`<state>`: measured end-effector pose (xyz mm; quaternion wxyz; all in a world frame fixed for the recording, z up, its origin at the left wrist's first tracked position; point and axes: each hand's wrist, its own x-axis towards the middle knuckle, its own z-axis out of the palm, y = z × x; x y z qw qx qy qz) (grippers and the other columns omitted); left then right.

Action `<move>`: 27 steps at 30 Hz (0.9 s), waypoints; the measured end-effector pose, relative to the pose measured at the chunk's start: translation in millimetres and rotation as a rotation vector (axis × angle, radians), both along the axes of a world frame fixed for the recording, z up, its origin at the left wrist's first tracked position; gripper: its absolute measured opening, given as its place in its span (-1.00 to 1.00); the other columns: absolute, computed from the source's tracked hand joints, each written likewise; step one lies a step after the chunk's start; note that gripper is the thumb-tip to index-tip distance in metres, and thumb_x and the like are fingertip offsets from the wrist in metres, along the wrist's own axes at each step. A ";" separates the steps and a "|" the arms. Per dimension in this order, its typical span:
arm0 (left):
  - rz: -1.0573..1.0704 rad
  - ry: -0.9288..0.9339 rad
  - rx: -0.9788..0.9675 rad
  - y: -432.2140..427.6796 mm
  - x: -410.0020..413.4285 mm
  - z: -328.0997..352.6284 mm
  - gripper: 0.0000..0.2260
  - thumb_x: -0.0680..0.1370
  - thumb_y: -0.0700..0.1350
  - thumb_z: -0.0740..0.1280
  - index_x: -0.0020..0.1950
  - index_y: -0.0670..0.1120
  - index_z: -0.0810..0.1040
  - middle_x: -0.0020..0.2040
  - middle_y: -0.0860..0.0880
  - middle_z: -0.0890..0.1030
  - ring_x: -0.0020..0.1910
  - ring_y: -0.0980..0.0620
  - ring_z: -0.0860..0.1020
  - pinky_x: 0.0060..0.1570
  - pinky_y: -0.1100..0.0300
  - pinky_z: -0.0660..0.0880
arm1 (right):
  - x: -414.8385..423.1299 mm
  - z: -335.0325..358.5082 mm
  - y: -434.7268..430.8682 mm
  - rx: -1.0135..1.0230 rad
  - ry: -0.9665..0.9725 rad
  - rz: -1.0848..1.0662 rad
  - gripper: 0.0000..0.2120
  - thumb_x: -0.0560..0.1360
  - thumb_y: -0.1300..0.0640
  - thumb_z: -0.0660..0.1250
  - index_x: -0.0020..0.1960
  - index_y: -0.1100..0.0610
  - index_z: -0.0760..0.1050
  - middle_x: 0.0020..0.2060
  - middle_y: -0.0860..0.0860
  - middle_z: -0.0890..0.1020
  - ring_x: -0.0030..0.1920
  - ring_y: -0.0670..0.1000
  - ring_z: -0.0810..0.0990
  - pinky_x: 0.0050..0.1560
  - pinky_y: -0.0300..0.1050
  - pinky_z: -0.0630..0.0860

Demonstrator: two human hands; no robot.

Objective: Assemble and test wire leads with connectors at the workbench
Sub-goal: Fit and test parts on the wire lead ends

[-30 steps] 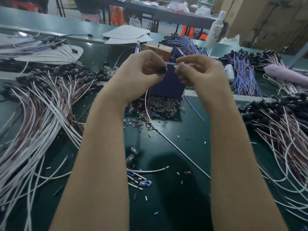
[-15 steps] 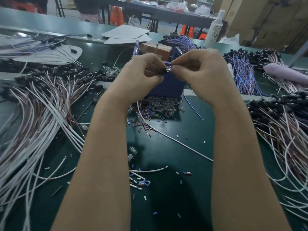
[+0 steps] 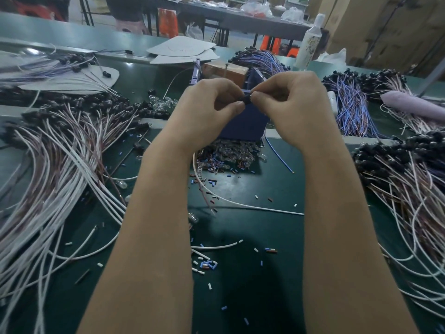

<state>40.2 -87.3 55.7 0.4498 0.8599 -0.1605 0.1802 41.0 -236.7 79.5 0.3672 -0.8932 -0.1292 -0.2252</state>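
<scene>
Step in hand, as we judge it: seating a wire end or contact into a small black plastic connector (image 3: 246, 99), held up over the green table (image 3: 240, 297) in front of a dark blue box (image 3: 243, 127).

Observed:
- Left hand (image 3: 212, 109) pinches the connector between thumb and forefinger, the other fingers curled under.
- Right hand (image 3: 293, 104) meets it from the other side, thumb and forefinger tips closed on the connector's end. We cannot tell whether a small part sits between those tips.
- A long white insulated wire lead (image 3: 289, 213) runs from under the left hand down onto the table and off to the right. Where it joins the connector is hidden by the fingers.
- A heap of clear glass bulbs and coloured sleeve offcuts (image 3: 231, 155) lies just in front of the box. Bundles of white and brown leads with black ends (image 3: 60, 153) fan out at left, with more of the same at right.

Notes for doing this well:
- We should let the left hand act as the fixed vice and let only the right hand push, straight along the connector's axis. A skewed push would likely bend a fine contact.
- Keep the tips close to the joint, since thin wire probably buckles if pushed from far back.
- Leave slack in the trailing lead so its weight and the clutter below do not tug at the joint.
- Once it is seated, a light pull on the lead should confirm it before testing.

Risk: the part is small and dark, and if dropped it would vanish among the offcuts.
</scene>
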 end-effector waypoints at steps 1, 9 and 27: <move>0.001 0.006 0.011 0.3 -0.3 -0.9 -0.88 0.54 -0.10 0.36 0.06 -0.03 0.61 -0.20 0.13 0.59 -0.21 0.25 0.52 -0.12 0.44 0.41 | -0.1 -0.5 -1.4 -0.003 0.014 0.001 -0.93 0.48 0.13 0.39 -0.06 0.04 0.65 -0.29 -0.11 0.60 -0.24 -0.16 0.56 -0.18 -0.39 0.45; -0.033 0.000 0.040 -2.4 -0.9 -4.2 -0.91 0.52 -0.12 0.38 0.01 -0.04 0.60 -0.17 0.05 0.60 -0.09 0.10 0.55 0.02 0.24 0.46 | 1.5 -1.3 -9.3 -0.098 0.051 0.019 -0.93 0.48 0.13 0.39 -0.10 0.02 0.65 -0.24 -0.03 0.60 -0.21 -0.10 0.53 -0.22 -0.35 0.37; 0.012 -0.052 -0.045 0.1 3.5 -3.7 -0.97 0.50 -0.12 0.39 -0.08 0.00 0.58 -0.27 0.14 0.57 -0.26 0.23 0.50 -0.23 0.47 0.36 | 10.5 -20.8 0.0 0.642 0.217 0.191 -0.93 0.48 0.22 0.40 -0.18 0.14 0.58 -0.39 -0.02 0.65 -0.37 -0.13 0.58 -0.26 -0.29 0.52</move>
